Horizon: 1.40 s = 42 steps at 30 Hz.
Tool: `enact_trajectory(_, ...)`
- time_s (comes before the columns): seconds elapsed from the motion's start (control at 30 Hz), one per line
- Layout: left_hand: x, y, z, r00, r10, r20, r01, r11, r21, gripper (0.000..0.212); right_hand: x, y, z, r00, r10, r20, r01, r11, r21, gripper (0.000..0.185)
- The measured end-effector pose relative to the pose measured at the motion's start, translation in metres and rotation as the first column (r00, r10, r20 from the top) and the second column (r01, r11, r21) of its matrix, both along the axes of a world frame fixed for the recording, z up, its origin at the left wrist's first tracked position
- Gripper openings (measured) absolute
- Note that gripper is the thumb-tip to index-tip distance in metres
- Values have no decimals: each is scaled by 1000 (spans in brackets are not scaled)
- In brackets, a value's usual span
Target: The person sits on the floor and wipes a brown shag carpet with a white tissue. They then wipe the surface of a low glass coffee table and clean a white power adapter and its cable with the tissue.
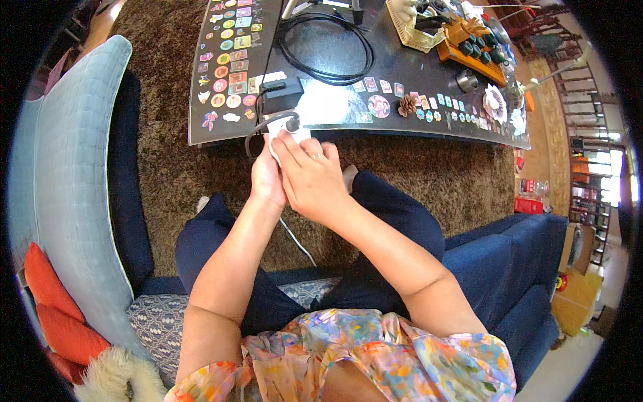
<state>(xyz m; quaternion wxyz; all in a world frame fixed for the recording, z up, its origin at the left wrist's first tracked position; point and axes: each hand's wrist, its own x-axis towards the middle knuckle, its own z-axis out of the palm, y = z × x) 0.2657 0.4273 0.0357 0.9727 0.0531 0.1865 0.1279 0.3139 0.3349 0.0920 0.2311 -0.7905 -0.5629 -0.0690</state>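
Observation:
Both hands meet at the near edge of a dark table, around a white power strip (276, 134). My left hand (268, 176) holds its lower part from the left. My right hand (310, 173) lies over it, fingers on its top face, a ring on one finger. A black plug (293, 124) with a thick grey cable (261, 129) sits in the strip's far end. Just beyond stands a black power adapter (282, 95) on the table. A white cord (297, 240) hangs below the hands toward the seat.
The dark table (321, 123) bears rows of stickers, a coiled black cable (370, 55), a pine cone (407, 105), a metal cup (467, 80), a wooden tray (479, 65) and a woven basket (402, 30). A brown shaggy rug (166, 201) and a blue sofa (502, 251) surround the person's legs.

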Motion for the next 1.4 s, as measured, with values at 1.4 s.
enact_trajectory(1.4,-7,9,23,873,-291,-391,422,854,305,45,66,-11,5,808,-74,-584,-15,989,-146,41)
